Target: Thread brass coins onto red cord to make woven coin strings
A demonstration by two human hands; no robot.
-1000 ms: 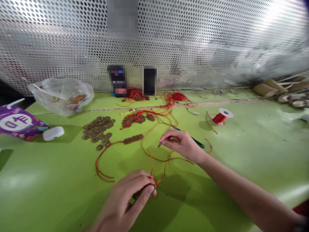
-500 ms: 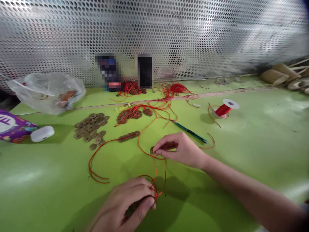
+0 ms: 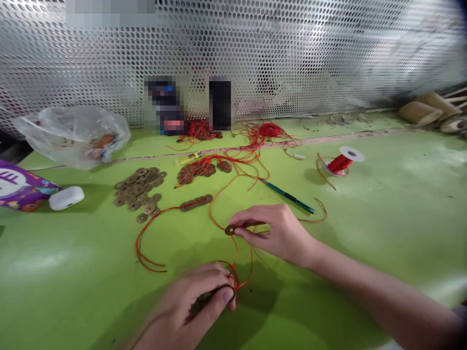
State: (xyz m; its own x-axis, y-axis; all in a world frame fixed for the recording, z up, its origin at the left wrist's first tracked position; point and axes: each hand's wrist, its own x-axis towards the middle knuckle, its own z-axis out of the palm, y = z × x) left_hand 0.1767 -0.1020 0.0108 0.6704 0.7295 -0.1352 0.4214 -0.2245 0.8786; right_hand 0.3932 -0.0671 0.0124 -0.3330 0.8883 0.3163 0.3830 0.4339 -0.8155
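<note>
My right hand (image 3: 282, 233) pinches a brass coin with a square hole (image 3: 229, 230) between thumb and fingertips, just above the table. A red cord (image 3: 236, 250) runs from near this coin down to my left hand (image 3: 197, 299). That hand is closed, thumb against fingers, on the looped red cord and the dark rim of a coin; how many coins lie behind its fingers is hidden. Beyond it, a finished-looking row of overlapping coins tied with red cord (image 3: 196, 202) lies flat, its two cord tails (image 3: 140, 238) curving toward me.
Loose coins (image 3: 136, 187) are heaped at left. Corded coin bundles (image 3: 197, 171), tangled red cord (image 3: 270, 130), a green pen-like tool (image 3: 288, 195) and a spool of red cord (image 3: 341, 163) lie farther back. A plastic bag (image 3: 69, 136) and white case (image 3: 66, 198) stand left.
My right hand has shifted slightly downward and turned the coin so its square hole now faces me. My left hand keeps its hold, almost still. The view has moved slightly.
</note>
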